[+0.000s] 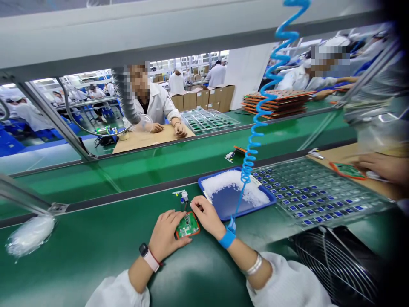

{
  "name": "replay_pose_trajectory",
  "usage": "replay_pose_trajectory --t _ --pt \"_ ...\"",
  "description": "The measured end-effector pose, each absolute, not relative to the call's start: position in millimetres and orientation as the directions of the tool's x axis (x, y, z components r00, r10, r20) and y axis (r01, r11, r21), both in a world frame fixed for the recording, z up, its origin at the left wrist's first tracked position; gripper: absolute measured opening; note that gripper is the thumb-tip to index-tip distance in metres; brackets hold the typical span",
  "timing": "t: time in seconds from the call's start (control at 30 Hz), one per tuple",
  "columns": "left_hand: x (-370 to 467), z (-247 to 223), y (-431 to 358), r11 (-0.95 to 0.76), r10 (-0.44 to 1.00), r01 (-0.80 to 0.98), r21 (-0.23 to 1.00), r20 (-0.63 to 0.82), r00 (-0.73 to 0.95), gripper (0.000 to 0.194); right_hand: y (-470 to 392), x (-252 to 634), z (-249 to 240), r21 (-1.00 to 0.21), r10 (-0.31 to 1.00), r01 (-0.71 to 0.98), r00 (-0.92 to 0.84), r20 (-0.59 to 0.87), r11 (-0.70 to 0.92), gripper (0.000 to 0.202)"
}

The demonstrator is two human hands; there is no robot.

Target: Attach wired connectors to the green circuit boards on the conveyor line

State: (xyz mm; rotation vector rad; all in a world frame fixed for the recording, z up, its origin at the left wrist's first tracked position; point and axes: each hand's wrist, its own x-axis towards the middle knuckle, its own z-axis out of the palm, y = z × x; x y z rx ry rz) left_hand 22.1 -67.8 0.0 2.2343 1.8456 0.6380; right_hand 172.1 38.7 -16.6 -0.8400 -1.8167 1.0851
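Observation:
A green circuit board (188, 225) with an orange rim lies on the green bench between my hands. My left hand (168, 234) grips its left side, thumb along the near edge and fingers over the far left corner. At the board's upper right, my right hand (207, 215) is closed, its fingertips pinched together; anything between them is too small to make out. A blue strap with a coiled blue cord (247, 164) circles my right wrist. Just beyond the board sits a small white connector part (184, 196) with a blue piece and dark leads.
A blue tray (220, 204) of white granules lies right of my hands. Farther right are a clear tray (300, 194) of small blue parts and a black fan (335, 264). A plastic bag (31, 234) lies at left. Other people work across the conveyor and at right.

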Motion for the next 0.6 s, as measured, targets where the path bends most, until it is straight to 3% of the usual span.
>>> replay_pose_trajectory --t 0.13,0.23,0.4,0.5,0.6 --pt "23 4 -67 -0.233 0.969 0.859 0.457 0.184 0.165 0.062 38 172 -16 -0.921 0.859 0.104 -0.411 0.304 0.376 0.027" --pt "18 11 -60 -0.141 0.987 0.778 0.612 0.152 0.059 0.065 38 173 -15 -0.925 0.875 0.087 -0.367 0.315 0.369 0.032" --pt "-16 28 -11 0.005 0.974 0.328 0.945 0.070 -0.215 0.059 37 173 -16 -0.918 0.878 0.088 -0.338 0.338 0.387 0.034" --pt "-51 41 34 -0.052 0.884 0.196 0.979 0.136 -0.448 0.064 36 173 -16 -0.915 0.868 0.086 -0.361 0.340 0.394 0.033" --pt "-85 45 67 -0.108 0.715 0.361 0.926 0.324 -0.619 0.065 35 172 -16 -0.915 0.859 0.098 -0.396 0.325 0.391 0.033"
